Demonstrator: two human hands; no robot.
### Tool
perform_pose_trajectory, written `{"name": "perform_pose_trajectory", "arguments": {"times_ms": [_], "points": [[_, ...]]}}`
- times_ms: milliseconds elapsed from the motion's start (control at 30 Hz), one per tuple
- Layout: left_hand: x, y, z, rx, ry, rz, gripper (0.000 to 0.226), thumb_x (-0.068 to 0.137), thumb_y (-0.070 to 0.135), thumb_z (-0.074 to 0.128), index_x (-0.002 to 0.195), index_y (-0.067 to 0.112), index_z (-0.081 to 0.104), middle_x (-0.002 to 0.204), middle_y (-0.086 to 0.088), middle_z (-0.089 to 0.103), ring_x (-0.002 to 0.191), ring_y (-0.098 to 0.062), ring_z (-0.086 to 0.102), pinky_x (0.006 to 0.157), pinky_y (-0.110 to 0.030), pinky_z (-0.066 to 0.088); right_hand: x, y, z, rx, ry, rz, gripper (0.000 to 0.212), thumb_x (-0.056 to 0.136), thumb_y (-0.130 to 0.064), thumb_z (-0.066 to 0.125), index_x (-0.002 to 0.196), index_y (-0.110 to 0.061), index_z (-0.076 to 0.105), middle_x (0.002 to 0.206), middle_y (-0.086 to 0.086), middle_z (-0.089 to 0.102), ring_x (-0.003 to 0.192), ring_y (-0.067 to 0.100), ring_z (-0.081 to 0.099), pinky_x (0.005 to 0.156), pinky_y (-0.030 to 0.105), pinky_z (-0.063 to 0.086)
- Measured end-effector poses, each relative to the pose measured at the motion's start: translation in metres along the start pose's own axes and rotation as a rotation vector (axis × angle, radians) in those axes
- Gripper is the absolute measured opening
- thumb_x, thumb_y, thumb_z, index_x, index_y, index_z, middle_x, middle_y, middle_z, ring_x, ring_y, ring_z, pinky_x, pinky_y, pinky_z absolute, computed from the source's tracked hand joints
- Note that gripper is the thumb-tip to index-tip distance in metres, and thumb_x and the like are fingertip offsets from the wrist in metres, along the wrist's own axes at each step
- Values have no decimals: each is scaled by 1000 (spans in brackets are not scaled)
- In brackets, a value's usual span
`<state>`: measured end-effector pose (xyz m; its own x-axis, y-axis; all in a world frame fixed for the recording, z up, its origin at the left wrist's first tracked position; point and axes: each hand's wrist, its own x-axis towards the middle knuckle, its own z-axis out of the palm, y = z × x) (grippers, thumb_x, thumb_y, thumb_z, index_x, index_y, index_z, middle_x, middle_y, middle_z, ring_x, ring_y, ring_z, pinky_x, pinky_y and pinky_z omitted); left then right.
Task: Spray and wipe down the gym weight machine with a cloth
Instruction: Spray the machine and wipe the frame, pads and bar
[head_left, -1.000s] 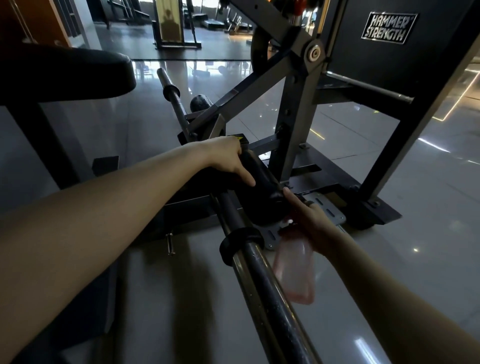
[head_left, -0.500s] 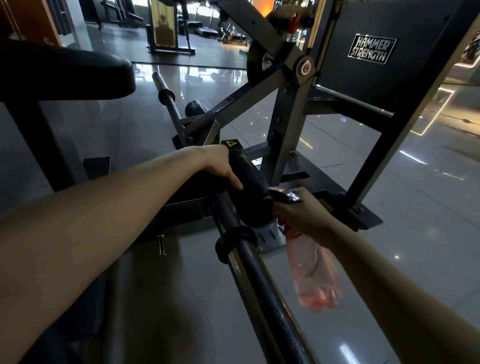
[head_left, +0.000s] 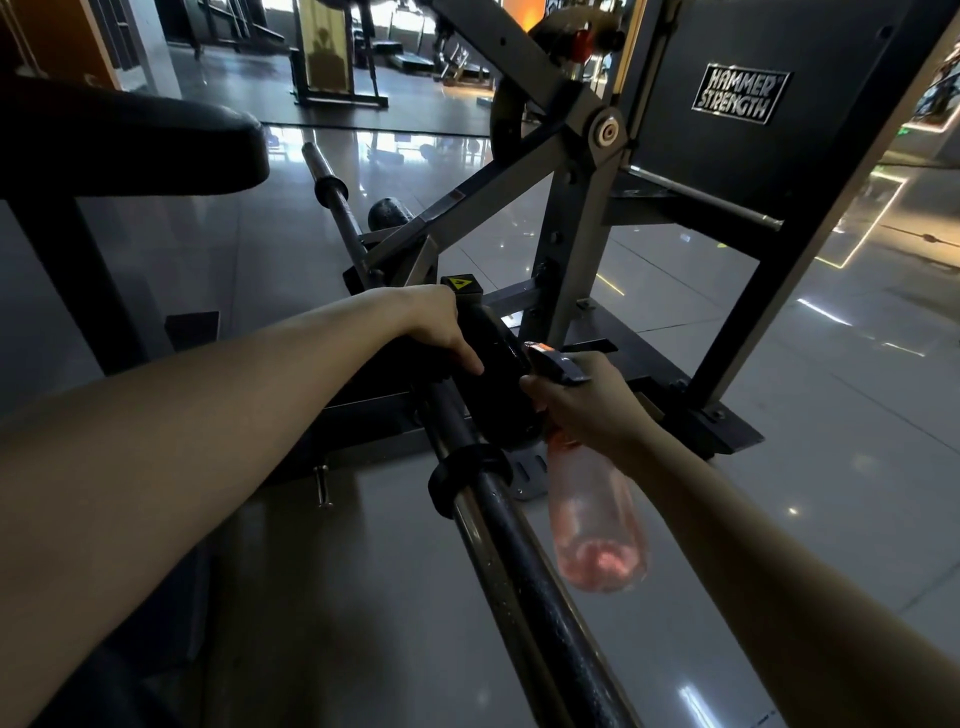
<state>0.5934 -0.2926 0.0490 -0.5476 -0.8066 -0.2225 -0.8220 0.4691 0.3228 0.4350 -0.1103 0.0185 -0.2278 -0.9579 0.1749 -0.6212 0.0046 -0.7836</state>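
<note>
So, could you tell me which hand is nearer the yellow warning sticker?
Left. The left hand rests on the pad just below the sticker; the right hand holds the bottle farther right and lower.

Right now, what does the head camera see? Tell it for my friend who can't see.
A person's right hand holds a pink spray bottle, its nozzle close to a black pad on a Hammer Strength weight machine. The left hand rests on that pad, by a long dark bar.

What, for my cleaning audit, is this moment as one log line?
step: spray aimed | left hand on black pad | right hand grips pink spray bottle, nozzle toward pad | cloth: not seen
</note>
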Motion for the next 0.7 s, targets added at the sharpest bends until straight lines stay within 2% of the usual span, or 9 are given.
{"name": "perform_pose_trajectory", "arguments": {"times_ms": [100,167,300,367,433,533,600,700], "points": [[0,-1,1,-10,-2,5,75,67,60,87,121,10,70,113,-4,71,99,-20,68,74,-26,53,2,-3,0,39,28,17,29,95,-21,63,81,5,62,79,28,66,64,35,60,61,45,48],[0,-2,0,-16,-5,11,71,68,59,86,118,10,71,110,-4,72,96,-19,68,71,-24,52,4,-2,-2,46,53,28,29,96,-21,63,84,5,63,78,27,66,64,27,59,62,39,46],[1,-2,0,-15,3,14,71,68,60,86,117,10,71,110,-3,71,96,-18,68,69,-25,51,9,6,-5,-29,44,75,21,94,-33,68,92,-12,68,82,4,71,75,20,69,68,36,56],[0,-1,0,-13,-4,11,67,67,60,87,112,11,73,107,-3,72,93,-18,68,70,-27,53,11,16,0,-94,42,123,34,87,-49,72,97,-16,68,87,1,72,80,20,71,72,39,60],[0,-1,0,-14,-9,11,60,67,59,87,103,13,74,100,-3,73,88,-17,69,69,-28,53,10,23,8,-130,30,159,59,75,-69,72,102,-18,65,91,1,72,82,19,71,75,44,61],[-2,-1,1,-12,1,16,60,67,59,87,103,14,74,100,-2,73,88,-16,69,73,-29,55,10,27,18,-115,68,224,99,41,-100,60,102,-22,59,93,-1,70,83,18,70,73,47,61],[-4,-1,1,-4,16,21,66,67,60,87,110,12,73,105,-2,72,92,-17,68,79,-31,56,17,37,20,-52,71,227,101,33,-102,59,98,-24,60,92,-2,70,83,18,71,72,47,62],[-5,-1,0,11,19,-6,66,67,59,88,108,11,69,104,-2,70,91,-18,68,76,-30,55,21,45,19,49,96,196,86,41,-92,72,90,-22,67,87,-1,74,80,16,73,73,46,62]]}}
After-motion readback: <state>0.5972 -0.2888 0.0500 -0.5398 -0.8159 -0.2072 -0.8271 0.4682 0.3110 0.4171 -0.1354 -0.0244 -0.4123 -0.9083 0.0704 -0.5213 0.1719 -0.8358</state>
